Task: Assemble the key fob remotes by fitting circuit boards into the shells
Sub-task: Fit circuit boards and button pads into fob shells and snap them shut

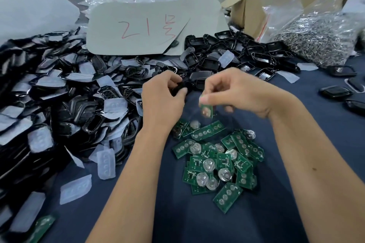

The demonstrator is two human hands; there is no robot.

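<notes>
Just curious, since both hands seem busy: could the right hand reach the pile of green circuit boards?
Probably yes. The right hand hangs just above the pile of circuit boards with nothing between, though its fingers already pinch one board.

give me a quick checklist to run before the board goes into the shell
1. Board in hand: ok. The right hand pinches a green circuit board by its top edge.
2. Shell in hand: ok. The left hand grips a black shell.
3. Shell's open side facing the board: cannot tell, the fingers hide most of it.
4. Board orientation: cannot tell, it is blurred.
5. Board and shell lined up: not ok, the board hangs below and to the right of the shell, apart from it.
6. More boards at hand: ok, a pile of boards lies on the blue cloth below the hands.
</notes>
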